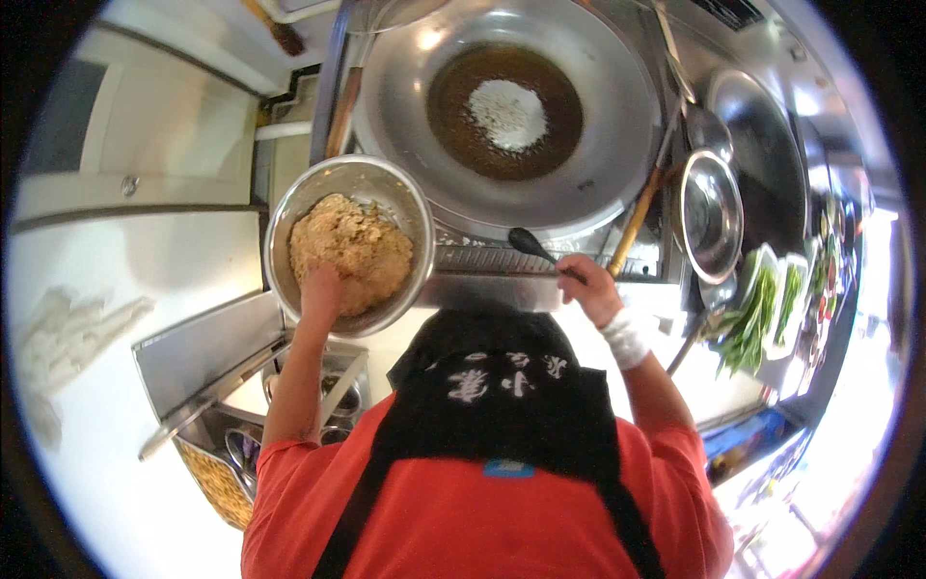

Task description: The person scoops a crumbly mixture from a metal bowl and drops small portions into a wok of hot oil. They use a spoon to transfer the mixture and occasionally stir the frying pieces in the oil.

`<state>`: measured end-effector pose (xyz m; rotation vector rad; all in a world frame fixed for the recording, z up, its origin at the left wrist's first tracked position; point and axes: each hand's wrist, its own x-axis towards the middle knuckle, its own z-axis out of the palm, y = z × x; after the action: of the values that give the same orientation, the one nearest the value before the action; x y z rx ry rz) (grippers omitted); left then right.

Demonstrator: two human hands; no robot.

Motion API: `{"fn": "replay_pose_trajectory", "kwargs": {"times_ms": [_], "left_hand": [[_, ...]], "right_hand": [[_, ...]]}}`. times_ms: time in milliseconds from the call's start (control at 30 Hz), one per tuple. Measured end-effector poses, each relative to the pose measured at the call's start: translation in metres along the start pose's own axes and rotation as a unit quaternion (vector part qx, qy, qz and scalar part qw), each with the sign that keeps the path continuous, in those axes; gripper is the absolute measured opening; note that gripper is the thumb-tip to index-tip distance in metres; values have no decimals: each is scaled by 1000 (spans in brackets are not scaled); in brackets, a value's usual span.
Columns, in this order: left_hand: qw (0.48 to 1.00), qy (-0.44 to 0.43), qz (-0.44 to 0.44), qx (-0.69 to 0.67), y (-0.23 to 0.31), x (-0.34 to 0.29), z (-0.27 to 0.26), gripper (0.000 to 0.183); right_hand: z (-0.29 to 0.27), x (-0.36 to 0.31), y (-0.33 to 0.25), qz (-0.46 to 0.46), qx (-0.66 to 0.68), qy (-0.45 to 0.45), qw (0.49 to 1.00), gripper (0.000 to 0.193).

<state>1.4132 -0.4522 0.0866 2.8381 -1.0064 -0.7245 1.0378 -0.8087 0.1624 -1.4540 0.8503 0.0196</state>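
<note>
My left hand reaches into a steel mixing bowl at the left, its fingers sunk out of sight in a pale brown, minced-looking mixture. In my right hand is the handle of a black spoon, whose bowl hangs over the front edge of the stove. Beyond both hands stands a large steel wok with dark brown liquid at its bottom. A round patch of white bubbles floats in the middle of that liquid; anything under it is hidden.
Right of the wok lie a long-handled tool with a wooden handle and a metal ladle. A steel basin and white trays of green leafy vegetables stand farther right. At the lower left is a tray of small yellowish-brown pieces.
</note>
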Motion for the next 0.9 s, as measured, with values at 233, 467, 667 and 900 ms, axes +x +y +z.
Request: {"fn": "replay_pose_trajectory", "kwargs": {"times_ms": [233,467,667,900], "left_hand": [[990,113,51,-61,-27,16,-3,30],[986,121,21,-109,-42,28,4,28],[933,40,-105,-342,-36,21,11,30],[926,93,-96,-352,-29,13,4,26]], "right_hand": [[-26,-142,55,70,35,200,977,19],[-13,-134,192,120,-306,236,915,38],[20,-54,329,208,-253,180,928,36],[44,-11,374,199,-49,286,936,55]]}}
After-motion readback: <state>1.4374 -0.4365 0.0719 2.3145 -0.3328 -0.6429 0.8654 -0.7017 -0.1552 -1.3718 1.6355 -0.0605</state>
